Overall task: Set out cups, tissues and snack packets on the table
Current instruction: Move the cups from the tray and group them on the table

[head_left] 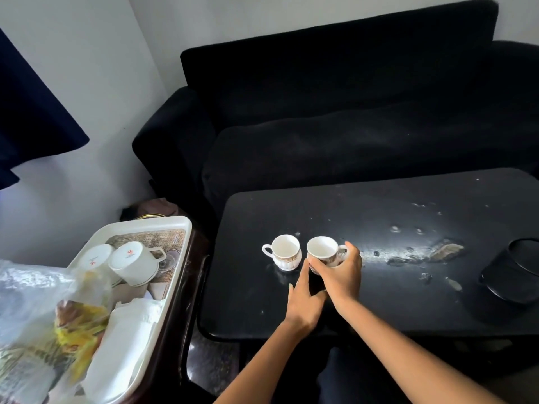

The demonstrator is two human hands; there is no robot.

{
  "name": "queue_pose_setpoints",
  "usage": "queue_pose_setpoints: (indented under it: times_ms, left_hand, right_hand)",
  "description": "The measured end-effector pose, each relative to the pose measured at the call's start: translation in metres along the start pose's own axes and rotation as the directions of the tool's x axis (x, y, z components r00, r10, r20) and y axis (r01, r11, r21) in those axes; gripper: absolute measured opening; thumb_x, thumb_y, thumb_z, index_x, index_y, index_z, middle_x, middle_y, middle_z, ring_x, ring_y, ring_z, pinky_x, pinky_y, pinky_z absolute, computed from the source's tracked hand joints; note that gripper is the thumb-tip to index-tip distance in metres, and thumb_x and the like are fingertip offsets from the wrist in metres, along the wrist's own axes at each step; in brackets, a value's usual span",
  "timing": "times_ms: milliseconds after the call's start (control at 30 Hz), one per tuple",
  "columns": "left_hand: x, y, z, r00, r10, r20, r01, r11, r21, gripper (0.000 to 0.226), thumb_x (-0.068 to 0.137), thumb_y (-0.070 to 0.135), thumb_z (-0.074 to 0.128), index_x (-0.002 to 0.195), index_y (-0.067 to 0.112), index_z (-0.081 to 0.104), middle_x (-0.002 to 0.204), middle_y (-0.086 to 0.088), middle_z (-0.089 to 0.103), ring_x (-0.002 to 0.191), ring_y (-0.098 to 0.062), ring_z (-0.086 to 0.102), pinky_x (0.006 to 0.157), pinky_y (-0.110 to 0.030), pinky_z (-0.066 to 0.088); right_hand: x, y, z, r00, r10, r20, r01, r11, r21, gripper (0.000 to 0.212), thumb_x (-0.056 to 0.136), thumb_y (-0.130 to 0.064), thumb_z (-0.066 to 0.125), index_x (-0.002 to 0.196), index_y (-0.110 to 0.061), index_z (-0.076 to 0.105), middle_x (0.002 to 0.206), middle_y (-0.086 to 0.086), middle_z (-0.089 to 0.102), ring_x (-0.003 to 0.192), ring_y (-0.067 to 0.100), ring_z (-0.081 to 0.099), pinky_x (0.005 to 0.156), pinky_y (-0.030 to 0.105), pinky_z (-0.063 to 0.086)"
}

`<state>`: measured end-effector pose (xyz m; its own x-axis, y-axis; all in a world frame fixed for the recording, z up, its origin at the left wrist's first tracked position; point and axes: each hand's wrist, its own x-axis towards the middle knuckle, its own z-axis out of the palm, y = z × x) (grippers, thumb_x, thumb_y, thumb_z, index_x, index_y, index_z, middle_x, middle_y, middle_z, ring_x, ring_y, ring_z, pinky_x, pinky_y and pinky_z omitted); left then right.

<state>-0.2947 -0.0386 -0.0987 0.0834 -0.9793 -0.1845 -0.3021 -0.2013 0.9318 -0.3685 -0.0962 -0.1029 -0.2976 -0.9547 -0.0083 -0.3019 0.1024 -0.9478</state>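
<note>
Two small white cups with patterned bands stand side by side on the black table (pixel 379 287). The left cup (pixel 284 252) stands free, its handle pointing left. My right hand (pixel 339 272) grips the right cup (pixel 322 249) around its side and handle. Fingers of my left hand (pixel 303 298) stretch out straight toward that cup's base. A white tray (pixel 175 258) at the left holds two plain white cups (pixel 134 262) lying on their sides, folded white tissues (pixel 128 330) and a clear bag of snack packets (pixel 67 322).
A black sofa (pixel 350 126) runs along the far side of the table. A round black container (pixel 513 272) sits at the table's right edge. The table surface has chipped, worn patches to the right of the cups. The tray rests on a dark side stand.
</note>
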Motion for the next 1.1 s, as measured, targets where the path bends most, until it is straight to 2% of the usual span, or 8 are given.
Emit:
queue_pose_setpoints:
  times_ms: [67,233,433,567,667,833,933,1100]
  left_hand:
    - [0.004,0.000,0.000,1.000,-0.003,0.003,0.003,1.000,0.024,0.082,0.076,0.029,0.052,0.148,0.039,0.015,0.140,0.022,0.046,0.138,-0.004,0.032,0.116,-0.045,-0.009]
    - [0.014,-0.007,0.000,1.000,-0.024,0.005,0.024,0.998,0.063,0.084,0.083,0.026,0.053,0.151,0.035,0.005,0.150,0.017,0.036,0.144,-0.006,0.022,0.118,-0.044,-0.010]
    - [0.012,-0.010,-0.002,0.996,-0.086,0.009,0.085,0.995,0.052,0.085,0.085,0.030,0.056,0.151,0.034,0.003,0.155,0.010,0.029,0.148,-0.019,0.010,0.119,-0.042,-0.007]
    - [0.001,-0.015,-0.009,0.988,-0.154,0.017,0.153,0.986,0.061,0.086,0.085,0.030,0.059,0.152,0.032,0.005,0.158,0.007,0.022,0.148,-0.029,-0.003,0.119,-0.043,-0.002]
    - [-0.013,-0.016,-0.014,0.979,-0.204,0.011,0.202,0.974,0.099,0.085,0.087,0.028,0.058,0.153,0.026,0.004,0.160,0.004,0.015,0.147,-0.031,-0.009,0.119,-0.042,0.000]
    - [-0.039,-0.013,-0.022,0.980,-0.200,0.016,0.191,0.957,0.218,0.073,0.091,0.029,0.054,0.152,0.021,0.015,0.158,0.002,0.022,0.147,-0.023,0.011,0.121,-0.037,0.007]
    - [-0.057,-0.013,-0.032,0.981,-0.189,0.049,0.163,0.929,0.332,0.069,0.091,0.030,0.053,0.150,0.019,0.019,0.155,-0.002,0.028,0.144,-0.021,0.023,0.119,-0.035,0.018]
    - [-0.080,-0.009,-0.071,0.990,-0.144,0.009,0.131,0.926,0.355,0.064,0.089,0.024,0.054,0.147,0.018,0.028,0.145,-0.009,0.041,0.134,-0.019,0.041,0.110,-0.029,0.033]
  right_hand:
    - [0.003,0.001,0.003,1.000,0.005,0.001,-0.005,1.000,-0.002,0.086,0.062,-0.025,0.085,0.133,-0.010,0.038,0.128,0.008,0.046,0.118,0.026,0.047,0.096,0.037,0.042]
    - [0.007,0.004,0.007,0.999,0.026,0.031,-0.026,0.999,-0.023,0.087,0.062,-0.027,0.084,0.133,-0.014,0.036,0.126,0.006,0.046,0.114,0.025,0.050,0.092,0.034,0.043]
    - [0.005,0.006,0.001,0.988,0.106,0.111,-0.109,0.994,0.024,0.105,0.064,-0.020,0.083,0.146,-0.013,0.019,0.146,0.010,0.036,0.132,0.026,0.042,0.109,0.042,0.036]
    - [-0.010,0.005,-0.006,0.976,0.169,0.137,-0.178,0.982,0.058,0.098,0.069,-0.008,0.078,0.146,-0.008,0.019,0.145,0.012,0.037,0.129,0.022,0.046,0.107,0.035,0.038]
    - [-0.025,0.006,-0.014,0.969,0.206,0.139,-0.214,0.976,0.049,0.089,0.073,-0.004,0.073,0.145,-0.006,0.021,0.145,0.014,0.038,0.129,0.022,0.047,0.103,0.034,0.039]
    - [-0.056,0.003,-0.020,0.962,0.193,0.194,-0.183,0.981,-0.066,0.063,0.081,-0.009,0.065,0.137,-0.004,0.036,0.139,0.013,0.040,0.125,0.024,0.048,0.102,0.036,0.040]
    - [-0.076,-0.003,-0.019,0.940,0.144,0.310,-0.070,0.968,-0.240,0.053,0.081,-0.019,0.064,0.131,-0.010,0.046,0.136,0.009,0.043,0.123,0.023,0.048,0.105,0.040,0.039]
    - [-0.101,-0.030,-0.005,0.879,0.041,0.474,0.125,0.941,-0.313,0.041,0.081,-0.020,0.063,0.120,-0.016,0.053,0.128,0.006,0.048,0.115,0.021,0.052,0.101,0.037,0.040]
